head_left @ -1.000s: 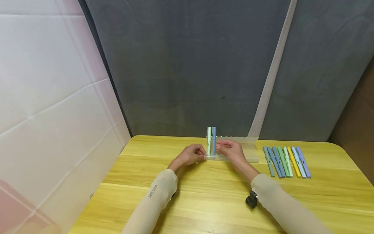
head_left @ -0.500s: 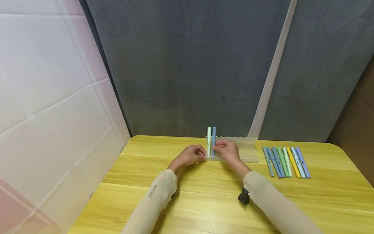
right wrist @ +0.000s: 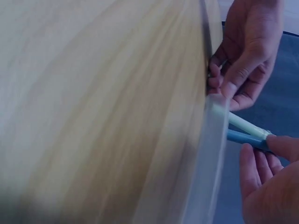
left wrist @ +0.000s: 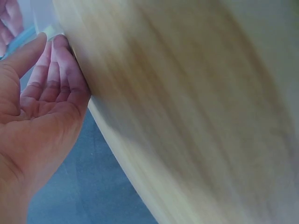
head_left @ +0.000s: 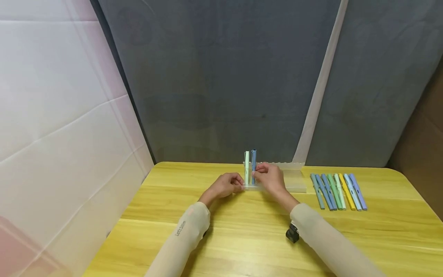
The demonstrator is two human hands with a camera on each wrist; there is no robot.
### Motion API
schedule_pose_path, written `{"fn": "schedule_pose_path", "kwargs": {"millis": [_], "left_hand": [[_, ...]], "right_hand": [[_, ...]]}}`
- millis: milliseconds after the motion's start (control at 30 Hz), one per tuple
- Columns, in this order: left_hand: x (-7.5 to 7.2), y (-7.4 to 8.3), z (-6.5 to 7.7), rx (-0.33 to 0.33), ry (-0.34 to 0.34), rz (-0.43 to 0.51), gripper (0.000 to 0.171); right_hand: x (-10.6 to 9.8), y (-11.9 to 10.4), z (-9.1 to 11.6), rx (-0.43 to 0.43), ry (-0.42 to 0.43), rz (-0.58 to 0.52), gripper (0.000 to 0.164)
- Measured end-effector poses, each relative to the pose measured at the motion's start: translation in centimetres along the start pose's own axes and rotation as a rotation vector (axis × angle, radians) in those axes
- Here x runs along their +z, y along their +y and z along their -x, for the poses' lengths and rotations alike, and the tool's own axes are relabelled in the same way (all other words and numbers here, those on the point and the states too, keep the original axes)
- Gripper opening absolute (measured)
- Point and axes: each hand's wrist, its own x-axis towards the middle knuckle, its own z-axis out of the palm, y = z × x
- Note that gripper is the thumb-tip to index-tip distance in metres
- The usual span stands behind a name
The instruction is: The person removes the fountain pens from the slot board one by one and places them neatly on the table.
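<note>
A clear plastic pen rack (head_left: pixel 294 186) stands near the table's far edge. At its left end my left hand (head_left: pixel 226 184) pinches the rack's corner between thumb and fingers; that thumb (right wrist: pixel 229 89) shows at the rack's end in the right wrist view. A pale green pen (head_left: pixel 247 169) with a clip stands upright in the rack, close to that hand. Just right of it is a blue pen (head_left: pixel 254 157), also upright, which my right hand (head_left: pixel 271 179) pinches by the barrel. In the right wrist view the blue pen (right wrist: pixel 243 137) runs beside the pale green pen (right wrist: pixel 245 123).
Several capped pens in green, blue, yellow and purple lie side by side in a row (head_left: pixel 338 192) on the wooden table (head_left: pixel 242 238), right of the rack. A dark grey panel (head_left: pixel 221 84) rises behind the table, and a white fabric wall (head_left: pixel 62 115) borders the left.
My right hand has moved left onto the blue pen and grips it. The blue pen's top now tips slightly, showing its end. My left hand stays at the rack's corner.
</note>
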Motion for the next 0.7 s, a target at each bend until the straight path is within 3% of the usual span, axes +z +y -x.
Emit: {"fn": "schedule_pose_path", "kwargs": {"millis": [200, 700], "left_hand": [[0.0, 0.0, 0.3, -0.007, 0.002, 0.006, 0.01], [-0.1, -0.1, 0.3, 0.011, 0.004, 0.01, 0.008]], "right_hand": [[-1.8, -0.5, 0.1, -0.024, 0.003, -0.083, 0.018], [-9.3, 1.3, 0.8, -0.049, -0.017, 0.096, 0.023]]}}
